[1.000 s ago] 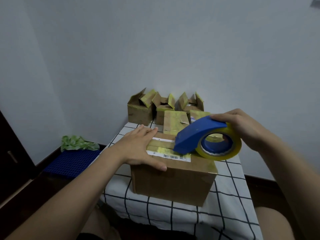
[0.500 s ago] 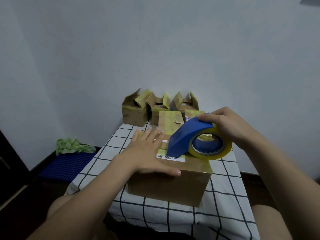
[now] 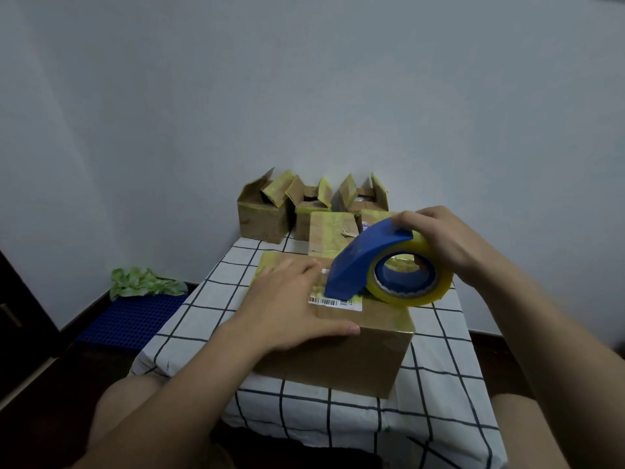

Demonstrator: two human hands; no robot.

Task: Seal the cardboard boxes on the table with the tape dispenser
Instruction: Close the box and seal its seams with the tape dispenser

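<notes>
A closed cardboard box (image 3: 341, 360) with a barcode label stands on the checked tablecloth (image 3: 436, 394) in front of me. My left hand (image 3: 291, 309) lies flat on its top, fingers straight, thumb along the near edge. My right hand (image 3: 443, 242) grips the blue tape dispenser (image 3: 365, 262) with its yellowish tape roll (image 3: 412, 282). The dispenser's nose touches the box top just above the label. A smaller closed box (image 3: 329, 236) stands directly behind.
Three small boxes with open flaps, one at the back left (image 3: 262, 214), stand in a row against the white wall. On the floor to the left lie a blue mat (image 3: 132, 319) and a green cloth (image 3: 142, 282). My knees show below the table's edge.
The dispenser has come down towards me until its nose meets the box top by the label. My left hand has slid further across the box top, and my view has dropped a little.
</notes>
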